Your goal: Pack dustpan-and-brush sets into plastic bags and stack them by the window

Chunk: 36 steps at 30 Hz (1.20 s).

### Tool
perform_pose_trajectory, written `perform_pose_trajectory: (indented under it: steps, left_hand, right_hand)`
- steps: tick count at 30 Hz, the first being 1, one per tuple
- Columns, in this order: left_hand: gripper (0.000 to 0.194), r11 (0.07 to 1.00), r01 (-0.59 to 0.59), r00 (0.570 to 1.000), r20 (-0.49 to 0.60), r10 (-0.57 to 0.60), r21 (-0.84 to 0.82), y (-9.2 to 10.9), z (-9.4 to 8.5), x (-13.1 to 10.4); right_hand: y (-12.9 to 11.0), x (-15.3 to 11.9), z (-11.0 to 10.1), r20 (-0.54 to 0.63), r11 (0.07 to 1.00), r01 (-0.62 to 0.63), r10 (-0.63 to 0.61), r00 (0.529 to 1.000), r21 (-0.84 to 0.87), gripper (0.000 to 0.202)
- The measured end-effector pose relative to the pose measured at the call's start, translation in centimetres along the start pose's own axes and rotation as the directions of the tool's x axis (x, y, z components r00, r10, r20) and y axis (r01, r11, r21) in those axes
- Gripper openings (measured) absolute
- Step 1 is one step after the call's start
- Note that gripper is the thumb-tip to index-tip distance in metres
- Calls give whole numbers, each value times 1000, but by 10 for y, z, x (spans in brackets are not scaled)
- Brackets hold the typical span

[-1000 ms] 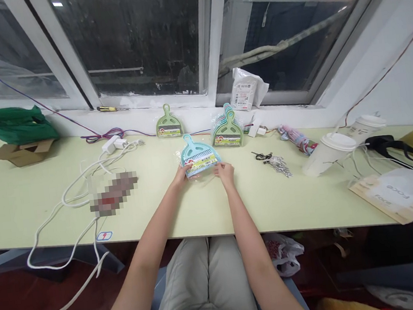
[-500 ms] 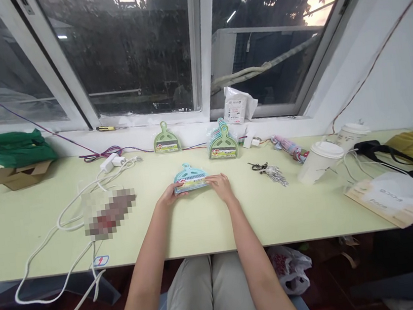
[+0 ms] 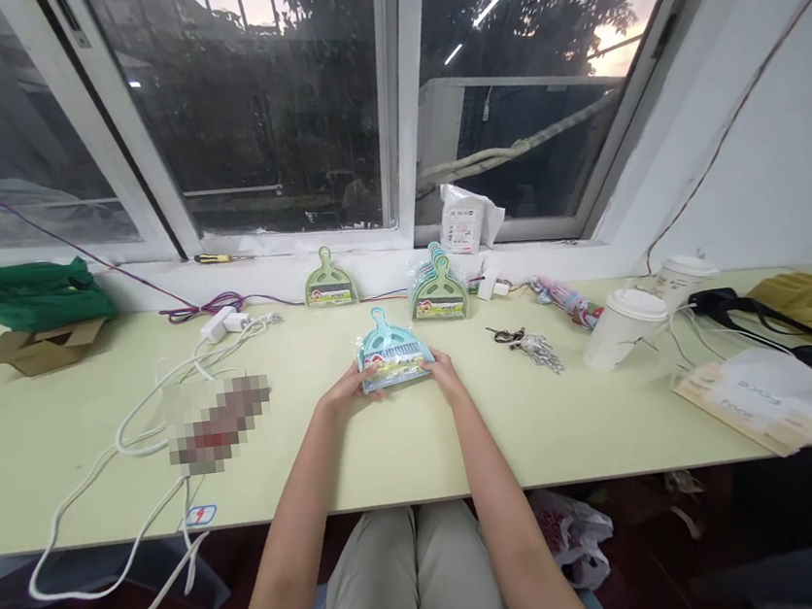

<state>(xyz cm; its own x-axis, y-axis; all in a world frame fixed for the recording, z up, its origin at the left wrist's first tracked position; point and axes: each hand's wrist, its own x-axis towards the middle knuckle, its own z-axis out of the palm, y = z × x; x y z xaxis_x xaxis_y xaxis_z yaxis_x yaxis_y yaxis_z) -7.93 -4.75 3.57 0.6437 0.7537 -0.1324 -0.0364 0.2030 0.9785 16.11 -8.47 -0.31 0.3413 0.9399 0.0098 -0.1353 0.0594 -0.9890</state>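
A blue dustpan and brush set (image 3: 394,353) in clear wrapping is held upright over the table, its handle pointing up. My left hand (image 3: 348,385) grips its left edge, with the thumb on the front. At the right edge, my right hand (image 3: 443,371) has its fingers closed on the set. Behind it, a single green dustpan set (image 3: 329,279) leans against the wall under the window. A row of several wrapped sets (image 3: 438,289), a green one in front, stands to the right of that one.
White cables (image 3: 125,415) and a blurred item (image 3: 220,425) lie on the left, near a cardboard box (image 3: 44,348) and green cloth (image 3: 38,295). Rightward are keys (image 3: 537,348), a folded umbrella (image 3: 568,302), white cups (image 3: 625,326), a paper bag (image 3: 761,396) and a black strap (image 3: 782,325).
The blue set is now more upright, showing more of its face, and sits slightly further right. My right hand has moved from its front to its right edge. The view has shifted slightly.
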Motion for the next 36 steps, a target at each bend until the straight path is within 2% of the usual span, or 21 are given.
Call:
perform_pose_trajectory:
  steps: [3, 5, 6, 8, 11, 13, 16, 17, 20, 24, 27, 30, 32, 34, 35, 36]
  left_hand:
    - [116, 980, -185, 981, -43, 188, 75, 0, 7, -1]
    - [133, 931, -302, 943, -81, 324, 204, -5, 8, 4]
    - [134, 902, -327, 919, -128, 373, 281, -8, 8, 8]
    - [118, 864, -286, 861, -283, 421, 415, -14, 3, 17]
    - [67, 817, -80, 800, -452, 395, 571, -14, -15, 28]
    - [44, 732, 52, 767, -497, 406, 679, -9, -32, 33]
    - [30, 609, 204, 675, -561, 479, 766, 1, -64, 43]
    - [28, 581, 236, 653, -570, 498, 779, 4, -76, 48]
    - [22, 533, 258, 628, -559, 541, 806, 10, -117, 71]
    - [20, 545, 208, 569, -554, 608, 812, 15, -169, 119]
    - [19, 607, 147, 504, -587, 634, 781, 19, -202, 164]
    - [40, 710, 14, 413, -651, 637, 704, 24, -230, 204]
    - [56, 736, -47, 323, -687, 651, 676, 26, -244, 223]
    - [57, 737, -50, 257, -705, 661, 674, 25, -252, 232]
    - [52, 743, -36, 257, -712, 653, 668, 24, -255, 235]
    - [45, 753, -15, 277, -721, 635, 658, 23, -256, 235]
  right_hand:
    - [3, 4, 1, -121, 992, -15, 30, 992, 124, 49]
    - [5, 6, 2, -195, 986, 3, 29, 980, 164, 49]
    - [7, 7, 3, -203, 986, 11, 23, 979, 167, 48]
    - [9, 11, 6, -172, 990, 34, -9, 985, 140, 46]
    - [14, 24, 18, -118, 990, 131, -125, 985, 46, 41]
    - [17, 38, 34, -122, 976, 212, -218, 968, -58, 37]
    - [22, 65, 66, -134, 914, 292, -339, 931, -281, 29]
    - [23, 75, 78, -132, 887, 308, -371, 919, -344, 26]
    - [27, 112, 114, -88, 828, 370, -444, 892, -422, 18]
    - [31, 176, 155, -19, 719, 448, -539, 842, -531, 17]
    - [33, 226, 180, -6, 621, 457, -596, 803, -636, 23]
    - [37, 265, 200, -9, 532, 401, -609, 793, -745, 37]
    - [39, 280, 209, -5, 482, 354, -597, 803, -801, 49]
    - [40, 286, 215, 10, 445, 328, -581, 814, -833, 58]
    - [40, 287, 216, 20, 435, 326, -576, 818, -839, 62]
    - [39, 287, 217, 33, 435, 335, -569, 821, -836, 64]
